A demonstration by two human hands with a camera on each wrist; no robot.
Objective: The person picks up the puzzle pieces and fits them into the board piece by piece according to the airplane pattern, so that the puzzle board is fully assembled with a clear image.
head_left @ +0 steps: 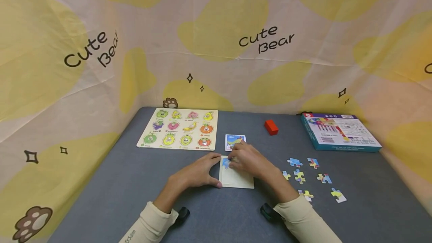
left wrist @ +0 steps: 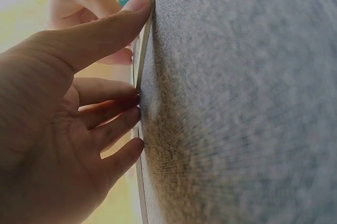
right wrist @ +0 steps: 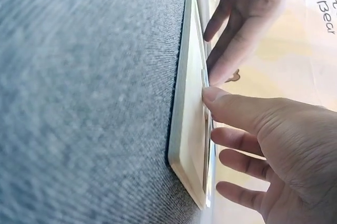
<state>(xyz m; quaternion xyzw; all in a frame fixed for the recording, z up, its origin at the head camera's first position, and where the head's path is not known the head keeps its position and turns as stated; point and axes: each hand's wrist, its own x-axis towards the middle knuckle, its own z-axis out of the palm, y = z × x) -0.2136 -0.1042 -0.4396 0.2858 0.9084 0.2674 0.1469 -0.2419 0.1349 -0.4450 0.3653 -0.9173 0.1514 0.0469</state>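
A pale square puzzle tray (head_left: 237, 180) lies flat before me, with a blue puzzle piece (head_left: 225, 163) in its far left corner. My left hand (head_left: 197, 171) spans the tray's left side, thumb at the near corner and fingertips at the far one. In the left wrist view those fingers touch the edge, spread apart. From the right, my right hand (head_left: 251, 160) reaches over the tray and pinches a small puzzle piece at its surface, beside the blue one; the fingers hide most of it. The right thumb (right wrist: 215, 95) rests low on the tray in the right wrist view.
Several loose puzzle pieces (head_left: 299, 176) lie to the right. Beyond the tray is a picture card (head_left: 233, 138), and a red block (head_left: 271, 127) sits farther back. A fruit board (head_left: 179, 134) lies at the back left, a flat box (head_left: 341, 132) at the back right.
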